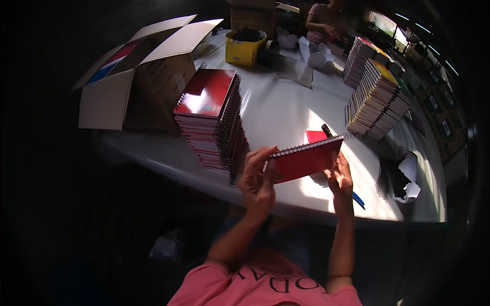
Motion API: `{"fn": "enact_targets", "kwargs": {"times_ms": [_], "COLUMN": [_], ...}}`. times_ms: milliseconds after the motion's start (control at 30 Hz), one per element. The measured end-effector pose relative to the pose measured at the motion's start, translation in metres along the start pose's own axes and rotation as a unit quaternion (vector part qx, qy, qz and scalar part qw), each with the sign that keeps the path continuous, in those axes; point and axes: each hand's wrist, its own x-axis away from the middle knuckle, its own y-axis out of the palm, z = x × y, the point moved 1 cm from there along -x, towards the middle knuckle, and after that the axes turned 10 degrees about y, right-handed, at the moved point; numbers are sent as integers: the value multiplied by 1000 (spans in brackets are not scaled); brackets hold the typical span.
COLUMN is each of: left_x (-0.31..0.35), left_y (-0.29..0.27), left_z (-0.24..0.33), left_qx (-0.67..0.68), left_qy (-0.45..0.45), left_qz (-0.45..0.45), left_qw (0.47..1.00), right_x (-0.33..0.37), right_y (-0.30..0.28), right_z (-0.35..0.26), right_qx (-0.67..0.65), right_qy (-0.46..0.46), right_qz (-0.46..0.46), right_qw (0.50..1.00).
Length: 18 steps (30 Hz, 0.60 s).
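Note:
Between my two hands a red spiral notebook (309, 162) is held up over the near part of the table, its wire-bound edge facing away from me. My left hand (259, 178) grips its left end, fingers bent over the bound edge. At the other end my right hand (340, 176) holds the notebook by its right side. Behind it, a smaller red item (315, 135) lies on the table with a black object (326, 130) beside it; both are partly hidden. To the left of my left hand rises a tall stack of red spiral notebooks (208, 97).
An open cardboard box (104, 99) stands at left. Stacks of notebooks (375, 97) are at right. A yellow container (245, 48) sits farther back. A blue pen (359, 200) and torn wrapping (408, 176) lie at the near right. Across the table is another person (326, 23).

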Motion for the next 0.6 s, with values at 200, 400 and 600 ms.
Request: {"fn": "enact_targets", "kwargs": {"times_ms": [200, 400, 600], "left_x": [-63, -123, -119], "left_y": [-19, -60, -93], "left_z": [69, 86, 50], "left_qx": [-218, -407, -395], "left_qy": [243, 239, 117], "left_qz": [-46, -11, -50], "left_qw": [944, 882, 910], "right_x": [-76, -167, -185], "right_y": [81, 96, 170], "right_z": [-97, -142, -201], "right_qx": [-331, -456, 66], "right_qy": [-47, -97, -309], "right_qz": [-108, -191, -252], "right_qw": [936, 864, 915]}}
